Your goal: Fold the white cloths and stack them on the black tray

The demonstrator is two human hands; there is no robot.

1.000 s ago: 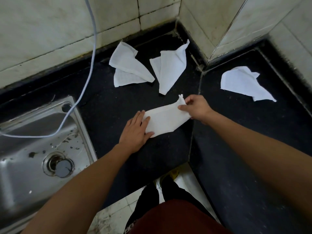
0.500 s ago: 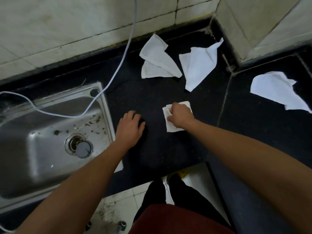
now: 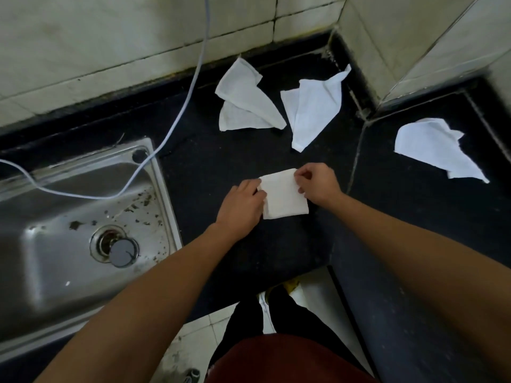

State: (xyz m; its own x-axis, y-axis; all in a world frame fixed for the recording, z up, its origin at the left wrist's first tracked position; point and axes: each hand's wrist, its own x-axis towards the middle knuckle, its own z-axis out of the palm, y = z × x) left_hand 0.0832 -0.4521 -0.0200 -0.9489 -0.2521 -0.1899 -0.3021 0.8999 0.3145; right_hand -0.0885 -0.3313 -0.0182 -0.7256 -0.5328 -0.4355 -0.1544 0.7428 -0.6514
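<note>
Pinching folded white cloth rectangle [image 3: 284,196] edges with left hand [image 3: 240,205], right hand [image 3: 318,186]; yet to fold three crumpled white cloths [image 3: 315,111]; seeing no black tray.

Bare table [image 3: 215,161] open between sink [image 3: 167,200] and folded cloth [image 3: 284,194]. At back, left crumpled cloth [image 3: 243,100], middle crumpled cloth [image 3: 315,111] crowd wall [image 3: 110,51]; third cloth [image 3: 431,145] lies right. Cable [image 3: 177,125] droops over sink corner.

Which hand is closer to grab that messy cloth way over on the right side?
Right hand, probably. It pinches the folded cloth at its right edge, the side nearest the crumpled cloth. The left hand sits at the left edge and would have to cross over.
</note>
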